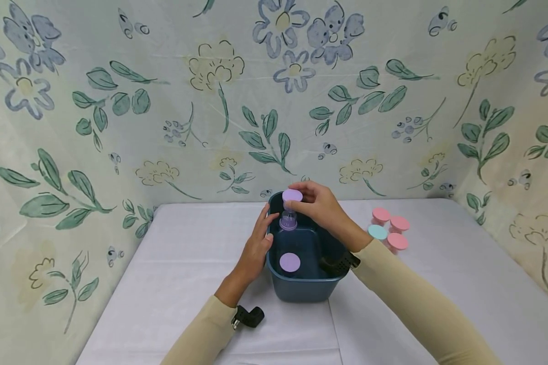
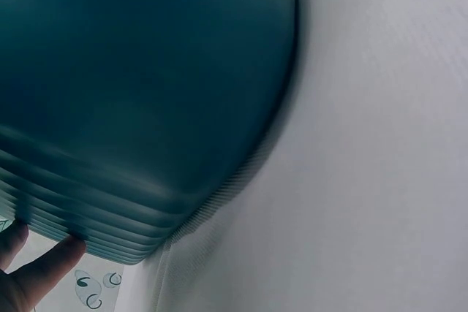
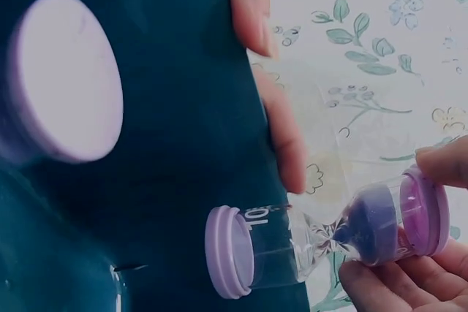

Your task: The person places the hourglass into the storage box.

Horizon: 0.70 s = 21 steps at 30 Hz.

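My right hand point(image 1: 319, 205) pinches the upper purple cap of a sand timer point(image 3: 373, 221) between thumb and fingers. The timer stands upright at the far left corner of a dark blue plastic bin point(image 1: 301, 291), partly below its rim. Purple sand shows in its upper bulb, and its clear lower bulb bears a printed 10. A second purple-capped sand timer point(image 1: 289, 262) is in the near part of the bin, seen from above. My left hand point(image 1: 258, 243) holds the bin's left wall, with fingertips over the rim and two fingers point(image 2: 51, 272) against the outside.
Right of the bin, three pink-capped sand timers point(image 1: 398, 240) and one with a light blue cap point(image 1: 377, 232) stand in a group on the white tablecloth point(image 1: 201, 263). A floral curtain point(image 1: 173, 101) hangs behind the table. Black wrist cameras point(image 1: 250, 317) are on both arms.
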Each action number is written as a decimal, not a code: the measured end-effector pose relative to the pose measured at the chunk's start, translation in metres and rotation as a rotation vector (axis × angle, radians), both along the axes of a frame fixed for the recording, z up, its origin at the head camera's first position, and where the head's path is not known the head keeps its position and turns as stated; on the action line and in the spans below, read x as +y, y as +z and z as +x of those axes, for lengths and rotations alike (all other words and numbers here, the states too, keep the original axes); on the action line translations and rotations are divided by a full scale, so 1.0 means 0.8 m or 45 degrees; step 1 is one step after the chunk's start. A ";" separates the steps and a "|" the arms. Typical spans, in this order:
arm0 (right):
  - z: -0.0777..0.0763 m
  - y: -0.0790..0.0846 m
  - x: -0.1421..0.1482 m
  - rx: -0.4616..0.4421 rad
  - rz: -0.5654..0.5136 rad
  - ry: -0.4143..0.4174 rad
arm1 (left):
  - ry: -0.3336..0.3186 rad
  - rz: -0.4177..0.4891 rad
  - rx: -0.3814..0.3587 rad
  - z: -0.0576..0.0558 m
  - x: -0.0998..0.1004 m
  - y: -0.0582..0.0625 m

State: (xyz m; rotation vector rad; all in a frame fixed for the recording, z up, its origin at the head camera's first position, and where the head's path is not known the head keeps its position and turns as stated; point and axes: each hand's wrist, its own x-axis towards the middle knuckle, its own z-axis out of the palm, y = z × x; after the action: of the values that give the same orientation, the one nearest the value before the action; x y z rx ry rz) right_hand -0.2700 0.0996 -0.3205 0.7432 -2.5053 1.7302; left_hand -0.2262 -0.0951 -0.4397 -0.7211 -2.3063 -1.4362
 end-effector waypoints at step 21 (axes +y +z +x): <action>-0.030 -0.011 -0.009 -0.046 0.139 -0.081 | 0.017 -0.008 -0.006 0.002 0.002 0.002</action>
State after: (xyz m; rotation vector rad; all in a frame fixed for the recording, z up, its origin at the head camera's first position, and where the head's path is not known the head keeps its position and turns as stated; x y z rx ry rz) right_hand -0.2937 0.0922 -0.3295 0.6348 -2.6347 1.6128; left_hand -0.2242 -0.0939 -0.4384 -0.7033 -2.3157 -1.4269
